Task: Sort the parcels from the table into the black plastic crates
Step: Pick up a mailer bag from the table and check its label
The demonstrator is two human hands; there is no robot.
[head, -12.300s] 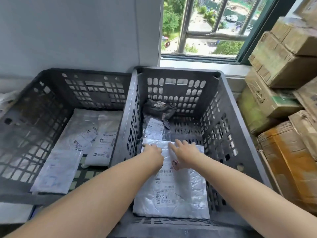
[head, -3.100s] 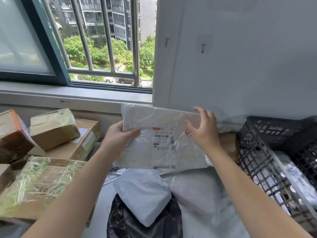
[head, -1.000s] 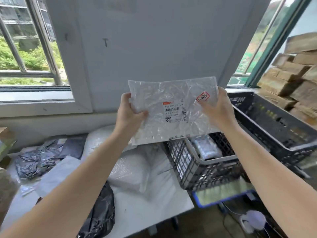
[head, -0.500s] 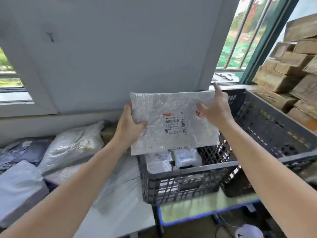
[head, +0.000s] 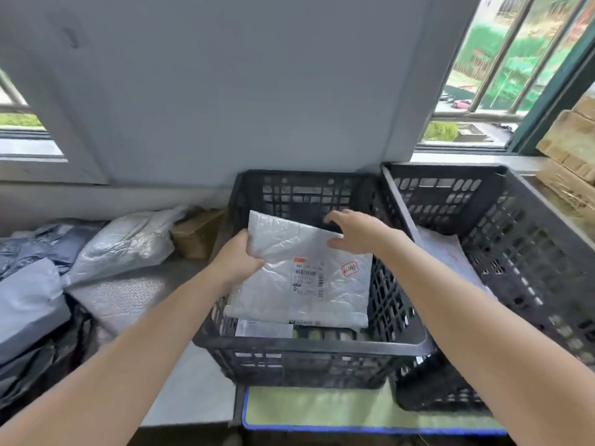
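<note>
- Below a grey wall between 2 barred windows, a black slatted plastic crate (head: pixel 309 344) stands beside a grey table (head: pixel 193 397), with a 2nd black crate (head: pixel 515 220) on its right.
- Our left hand (head: pixel 240 259) grips the left edge of a crinkled white plastic mailer (head: pixel 306 278). Our right hand (head: pixel 354 233) holds its far corner. The mailer is low inside the 1st crate, over another parcel.
- We judge the job part done, since bagged parcels (head: pixel 122 243) wait on the table.

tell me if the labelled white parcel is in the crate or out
In, but not let go: white parcel sits tilted within the left crate walls, left hand gripping it.
</note>
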